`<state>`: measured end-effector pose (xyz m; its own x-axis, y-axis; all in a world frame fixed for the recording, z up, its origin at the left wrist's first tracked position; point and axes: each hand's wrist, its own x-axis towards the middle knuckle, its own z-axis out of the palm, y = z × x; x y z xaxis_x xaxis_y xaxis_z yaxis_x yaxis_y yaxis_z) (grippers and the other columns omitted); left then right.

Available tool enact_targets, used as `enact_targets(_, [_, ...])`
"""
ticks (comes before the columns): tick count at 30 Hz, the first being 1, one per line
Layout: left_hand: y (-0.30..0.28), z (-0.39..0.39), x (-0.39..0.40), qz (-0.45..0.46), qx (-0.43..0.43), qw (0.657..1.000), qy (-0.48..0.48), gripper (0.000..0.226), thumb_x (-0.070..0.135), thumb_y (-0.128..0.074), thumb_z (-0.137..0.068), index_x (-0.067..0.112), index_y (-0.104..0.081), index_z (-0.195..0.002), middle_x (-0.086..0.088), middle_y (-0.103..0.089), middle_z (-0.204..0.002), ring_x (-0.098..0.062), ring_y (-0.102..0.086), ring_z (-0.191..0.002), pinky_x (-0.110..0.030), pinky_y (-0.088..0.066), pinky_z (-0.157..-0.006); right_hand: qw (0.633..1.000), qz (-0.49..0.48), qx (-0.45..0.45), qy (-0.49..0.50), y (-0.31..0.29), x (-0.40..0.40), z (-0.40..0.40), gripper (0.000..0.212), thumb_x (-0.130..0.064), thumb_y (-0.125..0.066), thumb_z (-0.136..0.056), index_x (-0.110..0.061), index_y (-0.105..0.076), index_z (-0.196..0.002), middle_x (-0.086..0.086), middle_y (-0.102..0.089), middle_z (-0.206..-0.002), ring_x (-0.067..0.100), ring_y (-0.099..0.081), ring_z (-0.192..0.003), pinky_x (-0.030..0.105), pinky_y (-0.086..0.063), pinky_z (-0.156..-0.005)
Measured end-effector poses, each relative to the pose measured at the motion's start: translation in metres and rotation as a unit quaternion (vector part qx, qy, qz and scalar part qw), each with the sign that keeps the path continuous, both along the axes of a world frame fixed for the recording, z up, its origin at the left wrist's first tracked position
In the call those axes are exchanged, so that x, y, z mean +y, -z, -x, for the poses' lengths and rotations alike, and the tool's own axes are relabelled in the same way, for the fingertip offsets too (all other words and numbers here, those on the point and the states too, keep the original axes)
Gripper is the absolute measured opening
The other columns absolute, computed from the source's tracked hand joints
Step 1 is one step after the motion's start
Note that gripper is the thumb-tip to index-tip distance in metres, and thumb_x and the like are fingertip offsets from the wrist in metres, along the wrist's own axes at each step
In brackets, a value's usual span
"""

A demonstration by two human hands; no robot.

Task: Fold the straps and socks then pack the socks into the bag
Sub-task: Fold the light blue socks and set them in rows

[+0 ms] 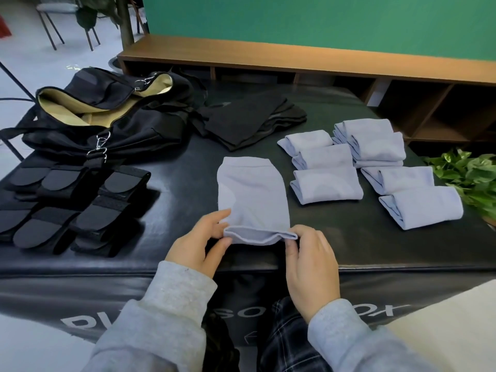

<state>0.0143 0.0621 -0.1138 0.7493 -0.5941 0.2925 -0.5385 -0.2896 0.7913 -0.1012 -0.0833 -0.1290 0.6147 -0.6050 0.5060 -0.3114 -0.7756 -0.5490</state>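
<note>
A pale blue sock [251, 194] lies flat on the black padded table [349, 237], its near edge turned up in a small fold. My left hand [200, 242] pinches the left corner of that fold. At the right corner my right hand [308, 264] pinches the same edge. Several folded blue socks [327, 185] sit in rows to the right. An open black bag [112, 116] with a tan lining stands at the far left. Folded black straps [88, 208] lie in rows at the near left.
A pile of black cloth [252, 122] lies behind the sock, next to the bag. A green plant [472, 175] reaches over the table's right edge. A wooden shelf unit [322, 63] runs along the green wall behind the table.
</note>
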Motion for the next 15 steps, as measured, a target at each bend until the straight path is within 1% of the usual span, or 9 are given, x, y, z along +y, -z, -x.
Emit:
enact_targets(2, [0.000, -0.004, 0.001, 0.005, 0.033, 0.999, -0.002, 0.053, 0.016, -0.061, -0.087, 0.054, -0.038, -0.114, 0.019, -0.066, -0.084, 0.006, -0.058, -0.093, -0.002, -0.036, -0.080, 1.000, -0.010, 0.010, 0.007, -0.003, 0.000, -0.001, 0.024, -0.031, -0.043, -0.092, -0.013, -0.058, -0.090, 0.001, -0.058, -0.078, 0.025, -0.053, -0.071, 0.035, -0.043, -0.063])
enact_targets(3, [0.000, -0.005, 0.001, 0.009, 0.047, 0.999, -0.002, 0.051, 0.016, -0.061, -0.087, 0.052, -0.037, -0.115, 0.018, -0.065, -0.082, 0.003, -0.059, -0.091, -0.006, -0.037, -0.081, 0.999, -0.030, 0.020, 0.007, -0.006, 0.000, -0.002, 0.021, -0.030, -0.044, -0.095, -0.014, -0.056, -0.089, 0.001, -0.057, -0.078, 0.026, -0.051, -0.073, 0.035, -0.041, -0.065])
enact_targets(5, [-0.001, -0.005, 0.000, 0.026, 0.053, 0.998, -0.005, 0.049, 0.015, -0.060, -0.087, 0.049, -0.038, -0.114, 0.012, -0.062, -0.080, -0.004, -0.060, -0.086, -0.012, -0.039, -0.082, 0.997, -0.067, 0.046, -0.008, -0.012, -0.002, -0.004, 0.014, -0.030, -0.043, -0.096, -0.020, -0.047, -0.086, -0.001, -0.052, -0.076, 0.025, -0.047, -0.075, 0.035, -0.037, -0.065])
enact_targets(7, [-0.001, -0.007, -0.002, 0.022, 0.050, 0.998, -0.020, 0.047, 0.014, -0.059, -0.088, 0.048, -0.039, -0.112, 0.009, -0.060, -0.074, -0.004, -0.059, -0.078, -0.012, -0.040, -0.076, 0.996, -0.054, 0.075, -0.010, -0.017, -0.003, -0.006, 0.014, -0.032, -0.042, -0.096, -0.023, -0.039, -0.085, -0.007, -0.046, -0.069, 0.022, -0.043, -0.070, 0.033, -0.030, -0.063])
enact_targets(9, [-0.003, -0.009, -0.006, -0.010, 0.046, 0.998, -0.039, 0.047, 0.014, -0.058, -0.089, 0.045, -0.036, -0.117, 0.009, -0.056, -0.071, -0.005, -0.054, -0.069, -0.013, -0.039, -0.068, 0.991, -0.041, 0.128, 0.001, -0.022, -0.004, -0.009, 0.016, -0.035, -0.038, -0.097, -0.023, -0.037, -0.087, -0.012, -0.041, -0.068, 0.019, -0.039, -0.066, 0.031, -0.025, -0.063])
enact_targets(12, [-0.008, -0.014, -0.012, -0.045, 0.042, 0.996, -0.058, 0.043, 0.014, -0.055, -0.090, 0.028, -0.040, -0.128, 0.003, -0.055, -0.074, -0.009, -0.052, -0.069, -0.012, -0.038, -0.063, 0.978, -0.025, 0.207, 0.019, -0.028, -0.009, -0.014, 0.020, -0.042, -0.029, -0.099, -0.024, -0.034, -0.091, -0.010, -0.048, -0.078, 0.018, -0.042, -0.068, 0.031, -0.028, -0.063])
enact_targets(13, [-0.010, -0.015, -0.013, -0.058, 0.036, 0.996, -0.060, 0.040, 0.015, -0.054, -0.091, 0.024, -0.040, -0.128, 0.001, -0.055, -0.075, -0.009, -0.051, -0.069, -0.011, -0.036, -0.062, 0.973, -0.020, 0.228, 0.023, -0.031, -0.011, -0.015, 0.021, -0.043, -0.027, -0.099, -0.024, -0.034, -0.092, -0.011, -0.049, -0.080, 0.018, -0.043, -0.068, 0.031, -0.029, -0.062])
enact_targets(15, [-0.012, -0.016, -0.016, -0.084, 0.012, 0.995, -0.059, 0.031, 0.016, -0.053, -0.092, 0.022, -0.043, -0.121, 0.002, -0.051, -0.072, -0.007, -0.047, -0.067, -0.012, -0.037, -0.059, 0.967, -0.018, 0.253, 0.028, -0.034, -0.014, -0.018, 0.024, -0.044, -0.025, -0.100, -0.023, -0.035, -0.092, -0.011, -0.051, -0.081, 0.018, -0.043, -0.068, 0.031, -0.031, -0.061])
